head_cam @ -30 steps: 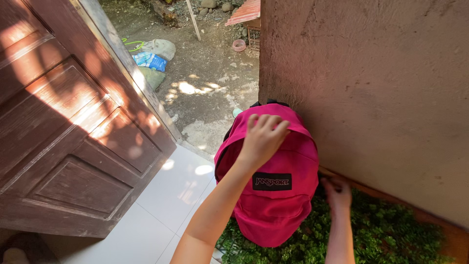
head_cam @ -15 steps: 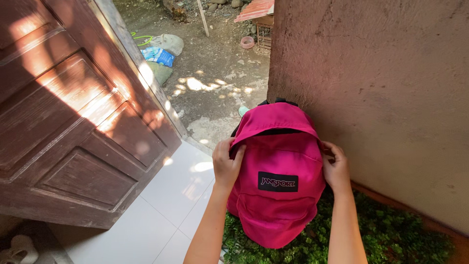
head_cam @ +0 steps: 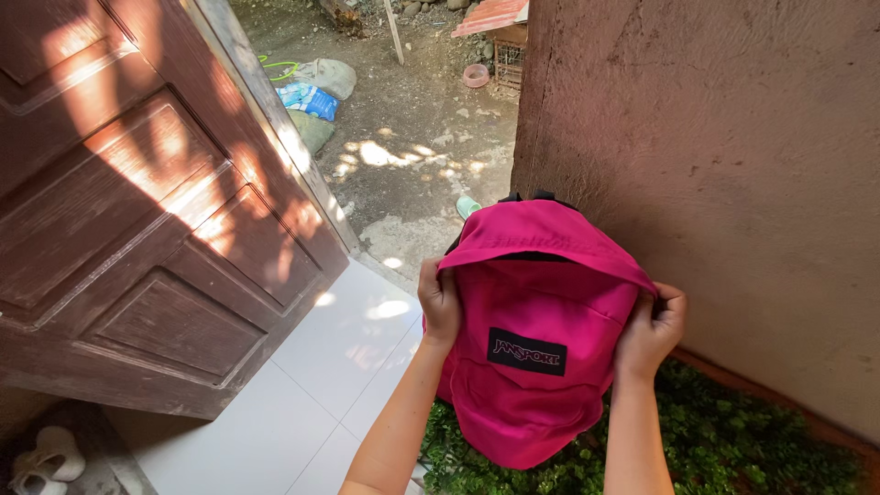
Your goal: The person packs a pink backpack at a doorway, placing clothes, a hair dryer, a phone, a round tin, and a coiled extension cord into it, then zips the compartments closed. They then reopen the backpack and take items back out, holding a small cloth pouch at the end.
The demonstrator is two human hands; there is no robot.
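Pink backpack (head_cam: 536,339) stands upright in front of the person, its base on a green leafy mat (head_cam: 733,440) beside white floor tiles (head_cam: 321,385), its back close to a rough plastered wall (head_cam: 733,165). Left hand (head_cam: 440,307) clamps the bag's left edge w/ fingers curled round the fabric just below the top flap. Right hand (head_cam: 653,330) grips the right edge at about the same height, fingers folded tight into the fabric. Top flap hangs fwd over a dark gap, main compartment open; black rectangular patch sits mid-front btwn both hands. Brown panelled wooden door (head_cam: 156,229) stands open at left, dirt yard (head_cam: 412,119) beyond the doorway. Pale shoes (head_cam: 41,463) at bottom-left corner.
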